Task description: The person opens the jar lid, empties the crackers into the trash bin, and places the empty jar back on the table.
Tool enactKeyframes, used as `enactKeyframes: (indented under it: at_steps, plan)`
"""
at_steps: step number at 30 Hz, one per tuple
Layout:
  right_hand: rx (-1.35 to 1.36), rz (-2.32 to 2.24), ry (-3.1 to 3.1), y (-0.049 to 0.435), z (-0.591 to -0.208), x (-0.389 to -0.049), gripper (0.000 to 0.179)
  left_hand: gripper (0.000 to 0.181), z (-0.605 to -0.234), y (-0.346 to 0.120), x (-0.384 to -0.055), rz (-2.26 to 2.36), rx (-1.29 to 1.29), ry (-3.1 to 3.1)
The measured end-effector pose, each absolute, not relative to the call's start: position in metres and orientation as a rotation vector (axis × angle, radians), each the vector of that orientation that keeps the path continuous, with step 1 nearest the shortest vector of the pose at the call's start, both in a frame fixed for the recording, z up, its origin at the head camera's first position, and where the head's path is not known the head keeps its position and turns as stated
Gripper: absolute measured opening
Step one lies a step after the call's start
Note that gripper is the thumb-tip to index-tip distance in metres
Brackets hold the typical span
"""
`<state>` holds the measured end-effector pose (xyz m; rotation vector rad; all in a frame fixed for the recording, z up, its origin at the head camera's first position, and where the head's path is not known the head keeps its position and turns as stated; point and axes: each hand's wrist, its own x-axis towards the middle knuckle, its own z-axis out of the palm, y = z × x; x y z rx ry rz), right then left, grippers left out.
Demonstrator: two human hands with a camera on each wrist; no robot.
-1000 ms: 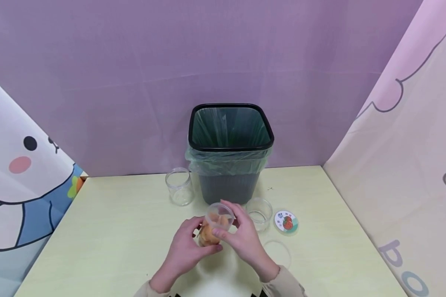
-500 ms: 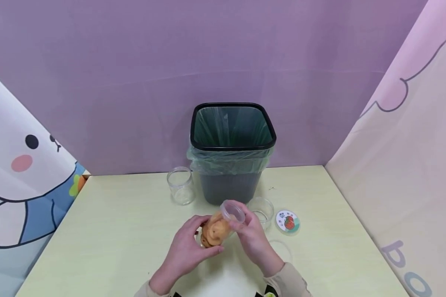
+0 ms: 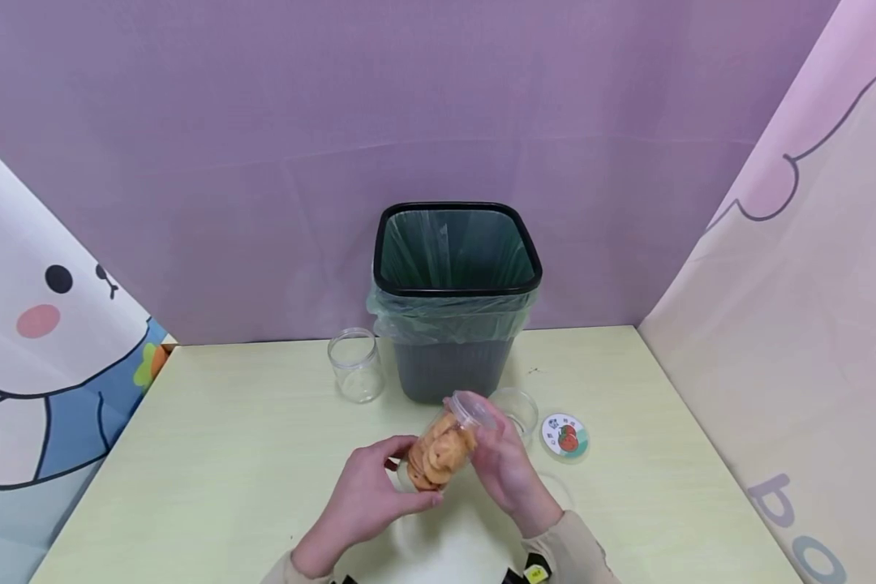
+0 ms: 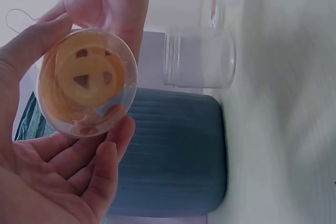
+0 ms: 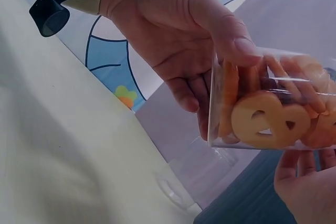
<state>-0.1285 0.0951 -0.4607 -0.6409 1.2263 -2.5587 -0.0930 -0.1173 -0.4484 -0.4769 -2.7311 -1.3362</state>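
Note:
A clear plastic jar (image 3: pixel 438 454) of pretzel-shaped cookies is held tilted above the table, its mouth end up and to the right. My left hand (image 3: pixel 368 499) grips the jar near its base, thumb on one side and fingers on the other. Around the mouth end, my right hand (image 3: pixel 507 466) holds the clear rim; whether a cap covers it I cannot tell. The left wrist view looks onto the bottom of the cookie jar (image 4: pixel 86 80), with my left fingers (image 4: pixel 79 163) below it. Cookies (image 5: pixel 270 119) show through the wall in the right wrist view.
A bin (image 3: pixel 448 357) with a green liner stands at the back. Left of it is a clear jar (image 3: pixel 355 373). Another clear jar (image 3: pixel 520 405) is partly behind my right hand. A round lid with a red fruit picture (image 3: pixel 564 436) lies on the table (image 3: pixel 248 438).
The cookie jar has tipped over to the right, its mouth end moving right and slightly up. My right hand has moved right with the rim; my left hand keeps its grip.

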Motion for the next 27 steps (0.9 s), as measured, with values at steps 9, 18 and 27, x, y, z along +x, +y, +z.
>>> enactKeyframes:
  at_steps: [9, 18, 27]
  plan:
    - [-0.717, -2.55, 1.147, 0.095, -0.46, -0.128, 0.038, 0.062, -0.445, -0.119, -0.093, -1.478, -0.547, -2.72]
    - [-1.041, -2.375, 0.825, 0.098, -0.458, -0.133, 0.06, 0.047, -0.454, -0.121, -0.091, -2.03, -0.87, -2.487]
    - [-0.929, -2.404, 0.896, 0.101, -0.455, -0.132, 0.07, 0.053, -0.455, -0.119, -0.087, -1.933, -0.701, -2.474]
